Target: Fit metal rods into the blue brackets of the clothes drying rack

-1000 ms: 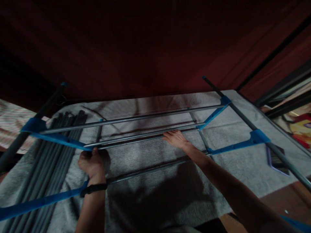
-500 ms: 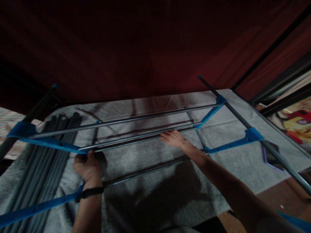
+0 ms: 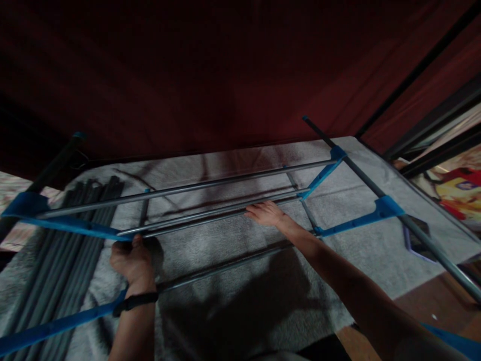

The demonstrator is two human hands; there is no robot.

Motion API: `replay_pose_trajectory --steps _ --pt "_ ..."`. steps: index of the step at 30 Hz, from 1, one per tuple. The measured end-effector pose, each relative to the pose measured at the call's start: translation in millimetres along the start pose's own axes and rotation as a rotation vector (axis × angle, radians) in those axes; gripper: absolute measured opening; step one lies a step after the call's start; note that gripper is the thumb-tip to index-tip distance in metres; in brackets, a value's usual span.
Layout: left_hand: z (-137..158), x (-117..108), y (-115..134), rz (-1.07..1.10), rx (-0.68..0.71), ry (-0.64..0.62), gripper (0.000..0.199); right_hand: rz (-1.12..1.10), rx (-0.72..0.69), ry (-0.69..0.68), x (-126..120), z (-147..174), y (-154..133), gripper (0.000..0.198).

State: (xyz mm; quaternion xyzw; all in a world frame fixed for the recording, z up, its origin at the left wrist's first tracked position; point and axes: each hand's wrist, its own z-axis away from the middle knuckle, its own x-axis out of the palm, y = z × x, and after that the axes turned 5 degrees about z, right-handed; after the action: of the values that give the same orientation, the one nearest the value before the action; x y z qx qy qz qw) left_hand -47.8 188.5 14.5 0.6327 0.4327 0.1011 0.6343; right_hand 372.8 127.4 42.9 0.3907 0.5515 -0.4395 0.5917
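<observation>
A partly joined rack frame of grey metal tubes and blue plastic brackets lies across a pale cloth. On the left, my left hand (image 3: 132,258) is closed around the inner end of a blue bracket (image 3: 84,227), where a metal tube (image 3: 188,216) meets it. My right hand (image 3: 265,213) grips the middle of the lower tubes, fingers curled over them; which of the close-set tubes it holds is hard to make out. Behind them runs another long tube (image 3: 195,186) between the left bracket and the right blue bracket (image 3: 321,178). A dark band circles my left wrist.
Several loose grey tubes (image 3: 60,281) lie side by side on the pale cloth (image 3: 361,260) at left. A phone (image 3: 409,243) rests under the right upright tube (image 3: 443,255). Dark red fabric (image 3: 233,95) hangs behind. Colourful printed cloth (image 3: 458,193) shows at far right.
The view has shifted slightly, so the frame and both hands appear a little further left. Both hands keep the same places on the frame.
</observation>
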Motion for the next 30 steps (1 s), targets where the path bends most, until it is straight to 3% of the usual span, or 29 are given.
replay_pose_trajectory --steps 14,30 --pt "5 -1 8 -0.007 0.000 -0.020 0.023 -0.028 0.036 -0.052 -4 -1 -2 0.043" --pt "2 -1 -3 0.006 -0.006 -0.033 0.021 -0.068 0.061 -0.038 -2 1 1 0.044"
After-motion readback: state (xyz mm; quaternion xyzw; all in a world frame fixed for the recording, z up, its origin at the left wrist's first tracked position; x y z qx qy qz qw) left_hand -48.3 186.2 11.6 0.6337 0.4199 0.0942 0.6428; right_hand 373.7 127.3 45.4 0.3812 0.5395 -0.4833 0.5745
